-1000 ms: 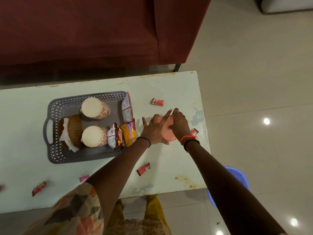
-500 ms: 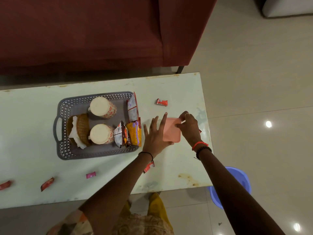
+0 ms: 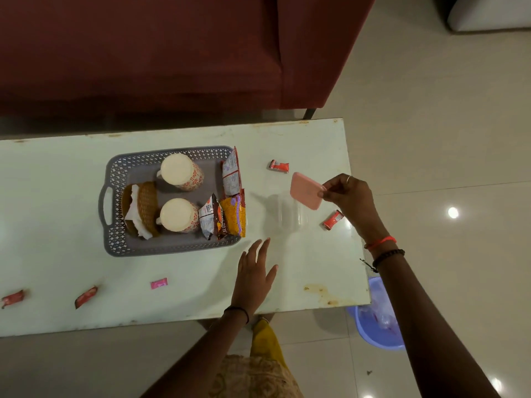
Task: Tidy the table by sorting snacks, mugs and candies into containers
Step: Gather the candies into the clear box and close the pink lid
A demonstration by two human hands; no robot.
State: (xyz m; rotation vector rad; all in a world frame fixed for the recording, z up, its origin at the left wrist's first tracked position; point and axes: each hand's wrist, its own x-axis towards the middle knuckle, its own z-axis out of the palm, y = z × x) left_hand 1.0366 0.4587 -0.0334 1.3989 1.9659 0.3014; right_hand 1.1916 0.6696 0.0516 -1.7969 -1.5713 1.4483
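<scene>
My right hand (image 3: 349, 198) pinches a pink lid (image 3: 305, 191) and holds it tilted above a clear plastic box (image 3: 286, 215) on the table. My left hand (image 3: 255, 272) hovers flat and open near the front edge, holding nothing. A grey basket (image 3: 115, 196) holds two upturned patterned mugs (image 3: 181, 171) (image 3: 178, 215), woven coasters (image 3: 148, 208) and snack packets (image 3: 222, 218). Red candies lie by the lid (image 3: 278, 166), near my right wrist (image 3: 332, 220) and at the front left (image 3: 86, 295) (image 3: 13, 297). A pink candy (image 3: 159, 283) lies near the front.
The pale table (image 3: 316, 282) ends just right of my right arm. A blue tub (image 3: 379, 326) with plastic wrappers stands on the floor beyond that corner. A dark red sofa (image 3: 172, 53) runs behind the table.
My right hand lifted the pink lid off the clear box and swung it to the right. My left hand let go of the box and drew back toward the front edge.
</scene>
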